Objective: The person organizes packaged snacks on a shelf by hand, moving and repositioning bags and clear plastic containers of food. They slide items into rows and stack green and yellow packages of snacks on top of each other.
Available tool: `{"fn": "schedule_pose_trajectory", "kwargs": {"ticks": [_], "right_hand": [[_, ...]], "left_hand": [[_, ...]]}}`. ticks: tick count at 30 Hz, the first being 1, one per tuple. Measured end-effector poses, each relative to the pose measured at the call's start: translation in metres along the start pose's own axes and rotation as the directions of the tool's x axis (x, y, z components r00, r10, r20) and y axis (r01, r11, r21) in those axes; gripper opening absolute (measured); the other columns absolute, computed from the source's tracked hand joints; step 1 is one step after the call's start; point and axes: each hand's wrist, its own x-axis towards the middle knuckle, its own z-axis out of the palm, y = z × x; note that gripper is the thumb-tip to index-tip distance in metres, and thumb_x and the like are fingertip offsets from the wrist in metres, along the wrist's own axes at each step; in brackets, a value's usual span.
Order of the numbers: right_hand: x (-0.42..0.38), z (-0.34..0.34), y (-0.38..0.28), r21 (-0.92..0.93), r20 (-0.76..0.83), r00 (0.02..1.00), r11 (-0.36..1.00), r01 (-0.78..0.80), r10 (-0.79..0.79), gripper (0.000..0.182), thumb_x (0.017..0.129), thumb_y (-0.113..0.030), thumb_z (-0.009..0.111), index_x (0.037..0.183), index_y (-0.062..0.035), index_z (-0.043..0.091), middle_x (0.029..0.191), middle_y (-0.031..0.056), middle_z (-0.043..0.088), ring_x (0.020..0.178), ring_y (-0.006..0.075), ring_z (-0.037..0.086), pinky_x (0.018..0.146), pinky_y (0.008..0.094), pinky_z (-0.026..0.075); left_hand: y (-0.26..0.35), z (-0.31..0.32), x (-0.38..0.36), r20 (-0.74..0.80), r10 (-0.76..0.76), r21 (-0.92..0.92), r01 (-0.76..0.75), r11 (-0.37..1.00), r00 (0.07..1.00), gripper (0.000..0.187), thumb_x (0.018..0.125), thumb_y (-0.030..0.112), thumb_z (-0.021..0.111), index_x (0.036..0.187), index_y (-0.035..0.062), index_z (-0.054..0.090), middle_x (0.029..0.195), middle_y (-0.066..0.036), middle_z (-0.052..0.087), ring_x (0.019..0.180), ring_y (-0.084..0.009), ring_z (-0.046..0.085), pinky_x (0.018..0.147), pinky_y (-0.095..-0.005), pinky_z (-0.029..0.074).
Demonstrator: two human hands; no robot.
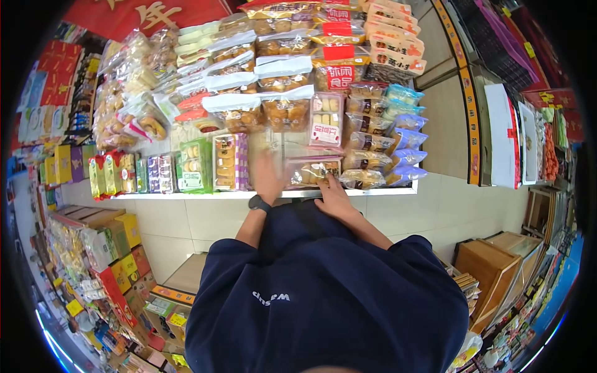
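Note:
My right hand (pixel 336 198) is at the front edge of a clear pack of pastries (pixel 305 171), its fingers on the top near the right end and its thumb lower. My left hand (pixel 267 177), with a dark watch (pixel 259 203) on the wrist, reaches over the front of the display; its fingers are smeared by motion. Left of it stands a purple-striped pack of cookies (pixel 231 163). Beyond the right hand's pack lies a white-and-pink box of round cookies (pixel 326 118).
White-topped pastry bags (pixel 286 112) fill the rows behind. Purple-ended bags (pixel 407 158) line the right end, and a green pack (pixel 196 166) stands on the left. The display's white front edge (pixel 217 196) runs close to my body. Wooden cases (pixel 491 273) stand behind on the right.

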Motion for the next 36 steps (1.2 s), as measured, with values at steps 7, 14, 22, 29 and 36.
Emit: {"fn": "schedule_pose_trajectory", "kwargs": {"ticks": [7,14,22,29,36], "right_hand": [[0.0,-0.003,-0.005,-0.042,0.028,0.999,0.999,0.019,-0.018,0.069,0.087,-0.03,0.072,0.145,0.0011,0.049,0.156,0.0379,0.027,0.145,0.0547,0.029,0.121,0.0506,0.03],[-0.001,-0.007,-0.015,0.015,-0.029,0.989,0.989,0.146,-0.145,0.058,0.089,-0.027,0.07,0.138,-0.0003,0.055,0.147,0.0313,0.044,0.138,0.0466,0.043,0.114,0.0488,0.039],[-0.019,-0.033,-0.044,0.267,-0.138,0.918,0.879,0.396,-0.372,0.034,0.094,-0.02,0.065,0.123,-0.004,0.064,0.123,0.0154,0.063,0.117,0.0357,0.06,0.101,0.0439,0.048],[-0.021,-0.038,-0.049,0.199,-0.312,0.866,0.865,0.461,-0.39,0.032,0.086,-0.011,0.07,0.116,-0.0035,0.065,0.127,0.0147,0.059,0.121,0.0368,0.055,0.102,0.0469,0.046],[-0.021,-0.015,-0.019,-0.057,-0.35,0.902,0.967,0.249,-0.253,0.055,0.081,-0.015,0.074,0.131,-0.0012,0.057,0.146,0.0301,0.042,0.139,0.0482,0.039,0.115,0.0516,0.036]], "left_hand": [[-0.095,-0.036,-0.005,-0.315,-0.439,0.229,0.516,0.825,0.842,0.093,0.068,0.038,0.088,0.142,0.002,0.043,0.145,-0.026,0.046,0.131,-0.0457,0.044,0.109,-0.057,0.037],[-0.099,-0.05,0.011,-0.231,-0.505,0.115,0.539,0.834,0.832,0.085,0.065,0.026,0.087,0.136,0.0042,0.047,0.126,-0.022,0.055,0.116,-0.0441,0.053,0.101,-0.0556,0.043],[-0.028,-0.081,0.011,0.081,0.047,-0.043,-0.043,0.998,0.996,0.074,0.065,0.011,0.081,0.133,0.0044,0.053,0.131,-0.024,0.053,0.124,-0.0452,0.05,0.105,-0.0519,0.043],[0.044,-0.03,0.007,0.353,0.391,-0.204,-0.338,0.919,0.85,0.085,0.063,0.013,0.087,0.14,0.0111,0.051,0.138,-0.02,0.048,0.129,-0.0422,0.047,0.108,-0.0502,0.041],[0.069,-0.002,0.015,0.364,0.416,-0.24,-0.347,0.907,0.833,0.087,0.066,0.015,0.087,0.143,0.0097,0.048,0.142,-0.019,0.048,0.131,-0.0406,0.047,0.11,-0.0511,0.04]]}}
